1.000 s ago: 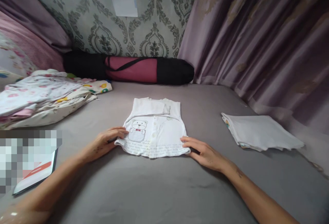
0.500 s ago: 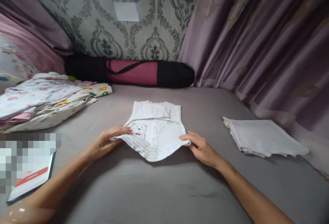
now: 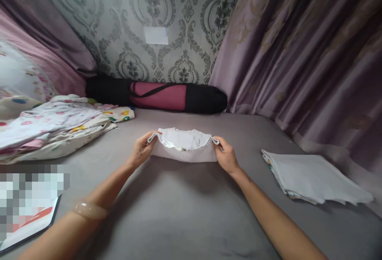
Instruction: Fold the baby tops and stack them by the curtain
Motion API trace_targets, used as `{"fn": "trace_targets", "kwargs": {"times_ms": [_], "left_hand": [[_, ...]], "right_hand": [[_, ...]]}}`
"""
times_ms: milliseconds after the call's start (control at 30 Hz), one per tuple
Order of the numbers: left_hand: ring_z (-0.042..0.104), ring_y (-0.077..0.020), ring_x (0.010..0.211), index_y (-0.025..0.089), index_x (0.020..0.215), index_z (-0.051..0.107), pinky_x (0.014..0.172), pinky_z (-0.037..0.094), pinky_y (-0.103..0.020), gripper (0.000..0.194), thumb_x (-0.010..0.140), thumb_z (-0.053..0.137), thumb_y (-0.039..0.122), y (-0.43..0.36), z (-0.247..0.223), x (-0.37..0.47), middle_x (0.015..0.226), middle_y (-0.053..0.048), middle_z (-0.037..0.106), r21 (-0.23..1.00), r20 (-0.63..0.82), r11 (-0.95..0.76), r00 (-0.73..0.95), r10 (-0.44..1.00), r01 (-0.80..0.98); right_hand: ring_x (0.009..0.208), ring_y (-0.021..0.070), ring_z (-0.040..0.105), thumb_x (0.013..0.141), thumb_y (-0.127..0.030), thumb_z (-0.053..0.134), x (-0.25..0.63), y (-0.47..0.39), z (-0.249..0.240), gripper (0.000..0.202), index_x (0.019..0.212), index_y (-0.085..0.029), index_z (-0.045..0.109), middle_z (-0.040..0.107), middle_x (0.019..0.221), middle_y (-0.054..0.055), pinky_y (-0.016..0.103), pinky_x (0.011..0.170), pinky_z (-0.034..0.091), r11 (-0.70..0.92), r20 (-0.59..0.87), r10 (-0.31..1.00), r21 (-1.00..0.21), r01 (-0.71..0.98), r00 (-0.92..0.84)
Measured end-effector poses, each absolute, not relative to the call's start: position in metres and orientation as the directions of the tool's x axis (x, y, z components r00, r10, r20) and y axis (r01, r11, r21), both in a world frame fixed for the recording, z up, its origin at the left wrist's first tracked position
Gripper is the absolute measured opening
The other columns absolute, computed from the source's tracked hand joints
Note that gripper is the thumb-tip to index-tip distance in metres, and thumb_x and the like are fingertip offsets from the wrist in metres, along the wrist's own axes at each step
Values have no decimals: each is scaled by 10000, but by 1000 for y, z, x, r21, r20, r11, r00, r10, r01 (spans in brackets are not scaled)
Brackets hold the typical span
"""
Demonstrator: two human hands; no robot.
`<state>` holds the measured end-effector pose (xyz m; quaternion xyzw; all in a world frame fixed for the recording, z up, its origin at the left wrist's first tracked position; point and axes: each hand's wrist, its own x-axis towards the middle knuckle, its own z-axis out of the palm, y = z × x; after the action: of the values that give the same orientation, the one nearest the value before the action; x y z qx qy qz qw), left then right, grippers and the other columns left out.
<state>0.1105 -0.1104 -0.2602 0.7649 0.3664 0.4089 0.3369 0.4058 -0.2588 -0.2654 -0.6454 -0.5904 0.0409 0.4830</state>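
A small white baby shirt (image 3: pixel 185 155) lies in front of me, its near edge lifted and curved upward. At the left corner of that edge, my left hand (image 3: pixel 143 148) is closed on the cloth. My right hand (image 3: pixel 226 154) pinches the opposite corner. Between the hands the raised hem sags in the middle, and its plain side faces me. The far part of the shirt, with a sleeve folded across, rests on the grey sheet (image 3: pixel 179 212). The bear print is hidden behind the lifted cloth. A pale bangle (image 3: pixel 89 209) circles my left wrist.
Folded white cloths (image 3: pixel 316 176) lie at the right. Patterned baby clothes (image 3: pixel 65 121) are heaped at the left, above a flat tablet-like object (image 3: pixel 38 224), partly blurred out. A long black and pink bag (image 3: pixel 161 95) lies along the wall, beside the purple curtain (image 3: pixel 268 53).
Both hands have raised the shirt's near edge and moved it away from me, toward the collar. The bear print has gone out of sight. The camera view has tilted slightly upward.
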Motion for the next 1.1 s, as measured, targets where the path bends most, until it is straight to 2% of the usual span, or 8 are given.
{"fn": "trace_targets", "kwargs": {"times_ms": [200, 367, 500, 633, 733, 867, 1000, 1100], "left_hand": [[583, -178, 805, 145, 951, 658, 750, 449, -250, 405, 867, 449, 481, -75, -265, 140, 846, -39, 660, 806, 372, -493, 368, 852, 327], [591, -190, 776, 139, 931, 658, 681, 422, -251, 284, 848, 481, 346, -48, -287, 152, 815, -59, 672, 686, 167, -315, 280, 946, 656], [624, -231, 888, 124, 1000, 640, 717, 417, -274, 313, 883, 512, 384, -45, -292, 153, 962, -131, 699, 570, 112, -221, 191, 975, 791], [644, -258, 949, 138, 1030, 633, 729, 421, -294, 358, 934, 427, 414, -50, -290, 153, 1030, -168, 701, 516, 89, -172, 147, 985, 839], [652, -273, 978, 147, 1042, 634, 745, 432, -306, 382, 942, 395, 428, -53, -289, 150, 1054, -180, 703, 510, 67, -148, 132, 989, 848], [655, -285, 992, 145, 1047, 643, 760, 449, -316, 416, 929, 398, 460, -57, -284, 140, 1055, -179, 708, 539, 10, -110, 125, 992, 835], [670, -264, 899, 112, 1044, 649, 715, 465, -295, 452, 892, 438, 481, -68, -274, 124, 984, -155, 721, 570, -74, -75, 142, 987, 818], [666, -242, 807, 105, 1012, 660, 662, 466, -280, 468, 839, 483, 502, -78, -268, 115, 917, -126, 721, 604, -95, -99, 194, 976, 791]], "right_hand": [[907, 216, 659, 933, -384, 410, 421, -217, -282, 314, 1075, -199, 622, 715, 989, 91, 334, 831, 510, 32, 492, 757, -685, 728, 430], [839, 216, 659, 886, -276, 430, 434, -192, -302, 259, 1017, -181, 632, 713, 898, 90, 333, 799, 513, -201, 337, 786, -654, 730, 518], [950, 239, 669, 892, -251, 435, 434, -187, -305, 338, 1178, -132, 571, 702, 1008, 144, 363, 870, 503, -312, 265, 775, -629, 712, 574], [1031, 276, 656, 868, -237, 469, 427, -190, -299, 464, 1306, -85, 476, 681, 1087, 187, 392, 916, 491, -375, 225, 766, -604, 703, 602], [1019, 285, 663, 863, -229, 464, 423, -195, -294, 494, 1328, -62, 456, 694, 1054, 190, 394, 905, 496, -388, 211, 747, -631, 672, 630], [991, 264, 674, 888, -255, 452, 424, -206, -286, 416, 1260, -91, 540, 723, 978, 153, 356, 868, 498, -466, 110, 713, -664, 585, 693], [922, 222, 681, 908, -335, 483, 425, -225, -276, 318, 1082, -132, 656, 732, 964, 120, 282, 775, 475, -550, -52, 749, -605, 576, 661], [840, 195, 672, 888, -333, 544, 420, -239, -271, 333, 1117, -110, 637, 733, 916, 97, 256, 702, 443, -543, -114, 795, -574, 613, 596]]}}
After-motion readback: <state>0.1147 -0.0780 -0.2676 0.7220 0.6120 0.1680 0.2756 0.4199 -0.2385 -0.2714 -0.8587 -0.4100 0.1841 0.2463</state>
